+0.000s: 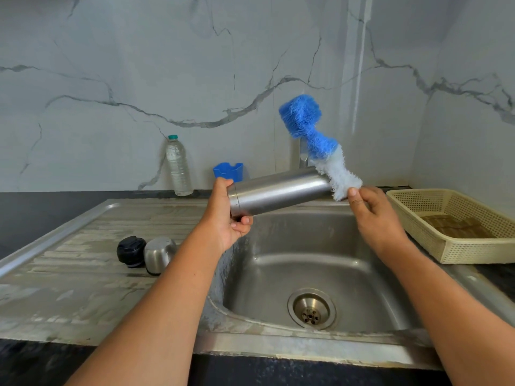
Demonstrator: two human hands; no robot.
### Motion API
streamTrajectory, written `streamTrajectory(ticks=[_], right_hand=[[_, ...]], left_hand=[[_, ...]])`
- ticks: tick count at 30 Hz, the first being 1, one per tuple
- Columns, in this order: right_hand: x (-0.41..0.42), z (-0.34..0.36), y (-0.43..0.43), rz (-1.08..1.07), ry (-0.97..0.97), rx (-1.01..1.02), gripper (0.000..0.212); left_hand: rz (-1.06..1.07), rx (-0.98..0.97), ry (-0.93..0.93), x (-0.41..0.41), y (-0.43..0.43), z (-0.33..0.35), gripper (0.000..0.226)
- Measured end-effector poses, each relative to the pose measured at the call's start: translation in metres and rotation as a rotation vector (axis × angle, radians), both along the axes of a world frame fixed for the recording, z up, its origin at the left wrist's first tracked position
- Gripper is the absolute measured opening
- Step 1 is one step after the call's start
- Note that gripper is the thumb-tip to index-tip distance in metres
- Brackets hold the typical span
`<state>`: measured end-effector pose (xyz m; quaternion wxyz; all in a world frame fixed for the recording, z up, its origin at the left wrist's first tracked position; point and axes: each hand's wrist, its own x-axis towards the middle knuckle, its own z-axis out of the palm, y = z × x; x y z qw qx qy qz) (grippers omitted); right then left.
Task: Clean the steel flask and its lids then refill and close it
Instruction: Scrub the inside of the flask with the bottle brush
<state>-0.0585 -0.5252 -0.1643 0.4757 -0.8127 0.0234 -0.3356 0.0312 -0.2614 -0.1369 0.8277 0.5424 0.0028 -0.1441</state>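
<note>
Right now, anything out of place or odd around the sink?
Nothing looks spilled or broken. The draining board is streaked with pale, patchy residue around the black lid and steel lid. The brush, outside the flask, is kinked along its bristles, blue end pointing up.

The drainboard (pixel 83 288) bears a black lid (pixel 131 250) beside a steel cap (pixel 159 254); the counter (pixel 41 207), bottle (pixel 178 167) and basket (pixel 479 250).

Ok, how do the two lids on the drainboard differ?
The black lid is dark and matte; the steel lid is shiny and smooth-domed. The black lid lies left, the steel lid right and looks slightly bigger. Both rest side by side on the drainboard, off the flask.
</note>
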Motion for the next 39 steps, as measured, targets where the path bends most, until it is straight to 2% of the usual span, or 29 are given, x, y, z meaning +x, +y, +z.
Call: streamTrajectory(ticks=[5,8,16,22,29,32,36,39], right_hand=[[0.002,-0.004,0.003,0.090,0.045,0.053,0.030],[0.002,-0.001,0.006,0.059,0.037,-0.009,0.028],[0.001,0.001,0.003,0.036,-0.003,0.030,0.028],[0.002,0.001,0.004,0.052,0.074,0.103,0.034],[0.003,-0.001,0.004,0.059,0.125,0.179,0.040],[0.004,-0.001,0.002,0.056,0.146,0.211,0.041],[0.003,0.000,0.007,0.052,0.141,0.179,0.039],[0.005,-0.001,0.011,-0.015,0.092,0.022,0.034]], left_hand=[[-0.032,-0.012,0.043,0.001,0.001,-0.002,0.036],[-0.037,0.010,0.057,0.000,0.001,-0.003,0.034],[-0.070,0.051,0.079,0.000,0.000,-0.004,0.036],[-0.030,0.087,0.099,0.000,0.001,-0.006,0.037],[-0.018,0.229,-0.014,-0.002,-0.002,-0.003,0.049],[-0.036,0.255,-0.026,-0.005,-0.003,-0.004,0.047],[0.028,0.178,0.029,-0.004,-0.004,-0.002,0.040],[0.089,0.067,0.076,-0.005,-0.004,0.001,0.036]])
